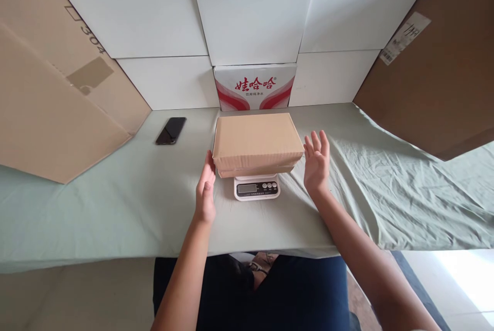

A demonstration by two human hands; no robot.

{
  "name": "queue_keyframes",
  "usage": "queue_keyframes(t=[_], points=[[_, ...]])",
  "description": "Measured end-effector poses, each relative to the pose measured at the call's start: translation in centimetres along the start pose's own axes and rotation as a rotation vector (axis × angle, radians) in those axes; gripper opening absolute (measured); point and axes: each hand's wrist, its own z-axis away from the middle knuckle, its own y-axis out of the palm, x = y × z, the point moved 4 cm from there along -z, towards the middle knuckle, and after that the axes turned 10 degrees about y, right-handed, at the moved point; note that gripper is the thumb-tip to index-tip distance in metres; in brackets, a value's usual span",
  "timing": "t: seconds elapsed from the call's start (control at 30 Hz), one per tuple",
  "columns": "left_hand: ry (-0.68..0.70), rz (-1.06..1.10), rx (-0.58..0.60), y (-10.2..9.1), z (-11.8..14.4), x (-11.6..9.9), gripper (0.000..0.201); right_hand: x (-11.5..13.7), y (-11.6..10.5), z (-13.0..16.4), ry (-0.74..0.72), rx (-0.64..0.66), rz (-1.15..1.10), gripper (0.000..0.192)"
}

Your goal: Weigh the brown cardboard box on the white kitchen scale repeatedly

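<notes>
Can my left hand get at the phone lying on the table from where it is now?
Probably yes. The left hand is open beside the cardboard box on the scale, and only bare green cloth lies between it and the phone.

A black phone lay far left on the green cloth; a red-and-white carton stood at the far wall.

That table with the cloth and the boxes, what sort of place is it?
Probably a makeshift parcel-weighing station: a closed cardboard box sits on a small digital scale on a cloth-covered table, screened by flattened cartons.
</notes>
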Motion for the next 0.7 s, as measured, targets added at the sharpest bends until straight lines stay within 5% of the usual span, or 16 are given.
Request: queue_keyframes(t=[0.23, 0.7], points=[[-0.057, -0.033, 0.076, -0.1, 0.8, 1.1, 0.081, -2.1, 2.0, 1.8, 0.088, 0.195, 0.109, 0.06], [-0.051, -0.035, 0.122, 0.7, 0.7, -0.1, 0.078, -1.2, 2.3, 1.1, 0.065, 0.163, 0.068, 0.046]])
